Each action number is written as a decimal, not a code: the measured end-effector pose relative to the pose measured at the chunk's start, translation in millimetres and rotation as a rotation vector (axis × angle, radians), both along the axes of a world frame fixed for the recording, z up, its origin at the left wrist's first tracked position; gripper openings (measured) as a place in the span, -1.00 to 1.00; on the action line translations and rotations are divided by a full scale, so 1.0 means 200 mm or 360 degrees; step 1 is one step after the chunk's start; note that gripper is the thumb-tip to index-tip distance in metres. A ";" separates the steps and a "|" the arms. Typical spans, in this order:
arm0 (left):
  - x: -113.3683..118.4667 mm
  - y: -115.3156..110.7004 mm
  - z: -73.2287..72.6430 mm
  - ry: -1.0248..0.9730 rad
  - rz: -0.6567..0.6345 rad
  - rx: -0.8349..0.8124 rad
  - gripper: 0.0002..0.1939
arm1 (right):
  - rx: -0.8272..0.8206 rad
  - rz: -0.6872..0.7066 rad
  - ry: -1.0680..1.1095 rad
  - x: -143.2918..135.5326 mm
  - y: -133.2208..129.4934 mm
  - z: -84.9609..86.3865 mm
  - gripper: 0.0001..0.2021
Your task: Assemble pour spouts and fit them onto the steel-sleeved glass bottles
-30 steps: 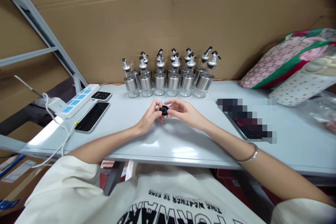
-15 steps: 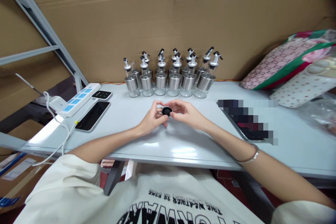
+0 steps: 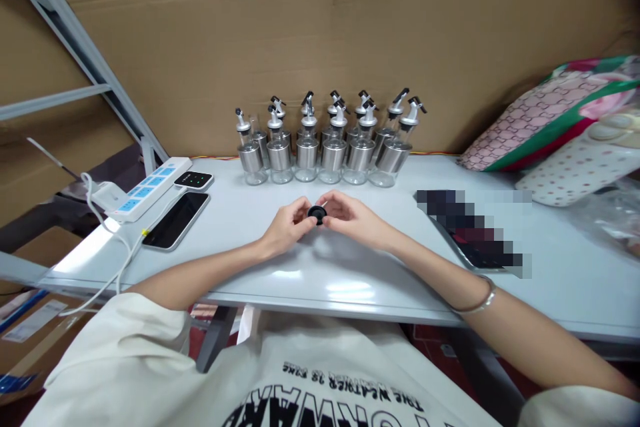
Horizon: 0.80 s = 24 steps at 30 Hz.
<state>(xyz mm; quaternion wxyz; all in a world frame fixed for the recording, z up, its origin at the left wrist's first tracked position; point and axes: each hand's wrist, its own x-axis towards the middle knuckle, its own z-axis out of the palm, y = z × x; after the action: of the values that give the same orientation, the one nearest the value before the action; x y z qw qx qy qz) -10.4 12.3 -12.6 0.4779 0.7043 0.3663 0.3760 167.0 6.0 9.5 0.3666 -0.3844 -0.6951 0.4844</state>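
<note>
A small black round stopper with a raised rim is held between my hands, a little above the table. My left hand grips it from the left, thumb on its near edge. From the right, the fingers and thumb of my right hand close on it too. Its underside is hidden by my fingers. Beyond the hands stand two rows of glass oil bottles with steel bands, most topped by silver and black pour spouts. At the back left, one bottle shows a bare glass neck.
On the left lie a phone, a small black-faced device and a white power strip with cables. A blurred-out dark phone-like device lies at right, near a patterned bag and a dotted white container. Cardboard walls the back.
The stopper has turned slightly and dropped a touch between my fingers. My left fingers have curled in closer around it. The bottles stand as before.
</note>
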 end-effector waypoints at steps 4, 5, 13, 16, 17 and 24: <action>0.00 0.01 0.00 0.0002 -0.0033 -0.0049 -0.79 | -0.0063 0.0085 -0.0031 0.00 0.00 -0.02 -0.71; 0.00 0.01 0.00 0.0009 -0.0047 -0.0060 -0.79 | -0.0076 0.0090 -0.0031 0.00 0.00 -0.02 -0.71; -0.02 0.00 -0.01 0.0352 -0.0153 0.0176 -0.67 | 0.0128 0.0052 -0.0187 0.02 -0.03 0.06 -0.76; -0.02 -0.01 0.01 0.0400 -0.0156 0.0175 -0.68 | 0.0152 0.0087 -0.0219 0.02 -0.03 0.06 -0.78; -0.01 -0.01 0.01 0.0428 -0.0135 0.0179 -0.70 | 0.0176 0.0103 -0.0233 0.02 -0.03 0.06 -0.78; 0.00 -0.03 0.01 0.0669 -0.0014 0.0270 -0.82 | 0.0323 0.0187 -0.0353 0.03 -0.04 0.03 -0.81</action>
<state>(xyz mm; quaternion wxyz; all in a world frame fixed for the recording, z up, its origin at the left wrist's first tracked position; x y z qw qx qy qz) -11.0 5.5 -9.6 0.3318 0.8064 0.4219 0.2483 172.4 -1.1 16.2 0.2954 -0.3552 -0.7980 0.3870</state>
